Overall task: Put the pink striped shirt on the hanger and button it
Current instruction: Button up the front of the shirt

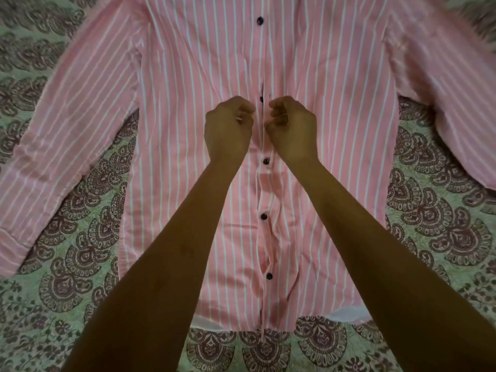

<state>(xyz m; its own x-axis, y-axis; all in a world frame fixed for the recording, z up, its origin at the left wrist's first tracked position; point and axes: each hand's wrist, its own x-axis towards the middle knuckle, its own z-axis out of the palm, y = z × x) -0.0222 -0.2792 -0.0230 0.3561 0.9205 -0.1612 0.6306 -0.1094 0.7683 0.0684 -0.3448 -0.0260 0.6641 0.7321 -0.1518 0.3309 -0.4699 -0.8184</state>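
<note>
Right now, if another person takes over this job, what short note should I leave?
The left hand: fingers curled, seems to pinch the placket beside the half-hidden button.
The right hand: the same, on the other side.
The pink striped shirt lies flat, front up, on the patterned bedspread. Hanger not in view.
Done: the three lower buttons and the top button look closed.
To do: close the button between the hands; check for the hanger at the collar, which is out of frame.
</note>
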